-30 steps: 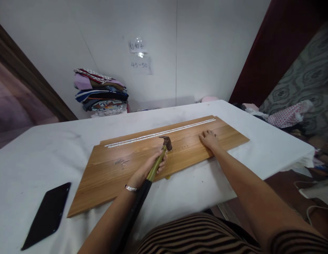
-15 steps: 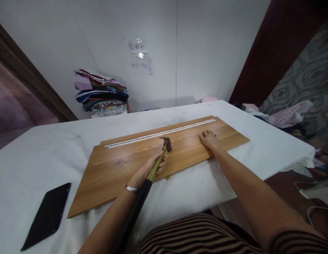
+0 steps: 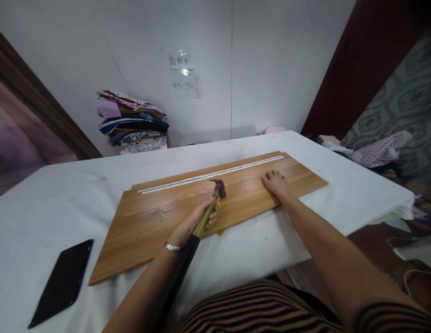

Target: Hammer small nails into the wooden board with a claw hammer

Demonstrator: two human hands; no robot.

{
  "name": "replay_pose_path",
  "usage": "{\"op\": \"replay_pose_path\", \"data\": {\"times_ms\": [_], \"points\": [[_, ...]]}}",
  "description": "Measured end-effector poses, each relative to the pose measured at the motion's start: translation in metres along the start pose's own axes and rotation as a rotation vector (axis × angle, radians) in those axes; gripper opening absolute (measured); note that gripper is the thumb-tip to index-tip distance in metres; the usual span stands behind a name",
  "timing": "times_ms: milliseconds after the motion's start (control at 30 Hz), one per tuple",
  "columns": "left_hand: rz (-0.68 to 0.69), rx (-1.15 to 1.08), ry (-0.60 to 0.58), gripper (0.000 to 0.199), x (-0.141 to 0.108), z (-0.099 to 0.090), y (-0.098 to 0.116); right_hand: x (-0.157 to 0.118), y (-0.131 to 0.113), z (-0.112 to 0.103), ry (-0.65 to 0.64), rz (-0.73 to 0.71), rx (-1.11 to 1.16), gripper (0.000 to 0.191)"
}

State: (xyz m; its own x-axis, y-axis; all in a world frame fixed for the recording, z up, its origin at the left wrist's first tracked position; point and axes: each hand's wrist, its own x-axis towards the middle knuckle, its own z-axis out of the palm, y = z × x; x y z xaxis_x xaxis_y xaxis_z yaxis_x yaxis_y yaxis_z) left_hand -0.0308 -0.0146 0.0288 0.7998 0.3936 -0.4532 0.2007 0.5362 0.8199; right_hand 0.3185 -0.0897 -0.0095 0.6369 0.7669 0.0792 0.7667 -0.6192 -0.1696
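My left hand point(image 3: 201, 216) is wrapped round the hammer point(image 3: 208, 212), close below its rusty claw head, which is low over the middle of the wooden board point(image 3: 132, 240). The black lower handle runs back along my forearm. My right hand point(image 3: 275, 182) rests on the right part of the board, fingers slightly bent and apart, holding nothing. Between the hammer head and my right hand is a short row of small dark dots. Several loose nails point(image 3: 159, 213) lie on the left half of the board. Two white strips point(image 3: 211, 175) run along its far side.
A black phone or tablet point(image 3: 64, 282) lies on the white-covered table point(image 3: 114, 173) at left. Folded clothes point(image 3: 134, 121) are stacked behind. Paper notes point(image 3: 185, 86) hang on the wall. Cloth items point(image 3: 378, 150) lie beyond the right edge.
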Motion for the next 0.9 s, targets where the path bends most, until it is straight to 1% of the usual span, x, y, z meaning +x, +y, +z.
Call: {"op": "replay_pose_path", "data": {"times_ms": [200,433,667,900], "points": [[0.038,-0.022,-0.027,0.041,-0.0002,-0.0015,-0.0007,0.0001,0.0008,0.0008,0.004,-0.002,-0.001,0.047],[0.0,0.0,0.008,0.041,0.0022,-0.0017,-0.0024,0.001,0.001,0.0017,0.008,-0.003,0.001,0.047],[0.027,0.011,-0.012,0.042,0.0003,-0.0018,-0.0001,0.0015,0.0018,0.0024,0.005,0.0,-0.004,0.046],[-0.009,0.012,0.027,0.041,0.0008,0.0015,-0.0001,0.0005,0.0008,0.0012,0.012,-0.003,-0.003,0.046]]}}
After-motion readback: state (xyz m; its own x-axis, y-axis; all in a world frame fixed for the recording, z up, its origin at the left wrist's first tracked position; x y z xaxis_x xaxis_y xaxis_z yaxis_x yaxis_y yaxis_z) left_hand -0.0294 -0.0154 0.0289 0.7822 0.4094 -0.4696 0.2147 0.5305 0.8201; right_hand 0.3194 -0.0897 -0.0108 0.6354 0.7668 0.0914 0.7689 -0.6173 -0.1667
